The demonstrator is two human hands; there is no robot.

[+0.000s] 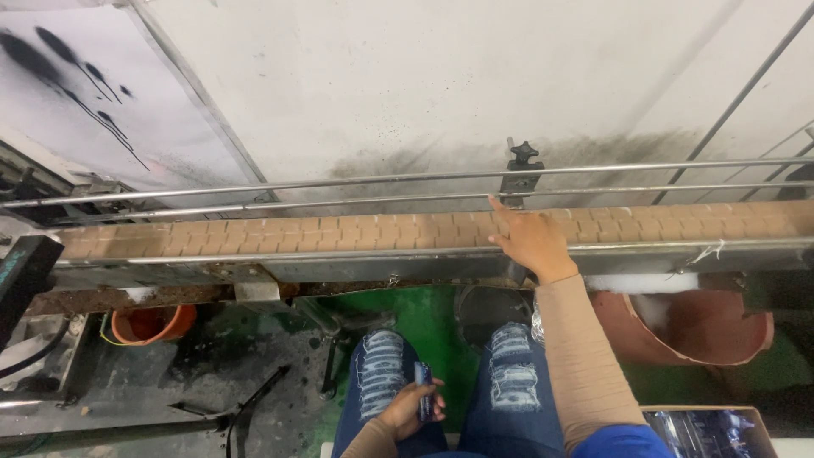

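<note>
the person sits at a tan slat conveyor [339, 233] running across the middle of the frame. the right hand [530, 242] lies flat on the belt, fingers spread and reaching toward the steel guide rail [381, 179], gripping nothing. low in the frame, the left hand [411, 407] is closed around a small dark blue pack [423, 386] resting over the lap; it looks light and stiff, easily pinched by its edges. an orange bucket [153, 322] stands lower left, a glossy blue-printed box [708, 428] at lower right.
</note>
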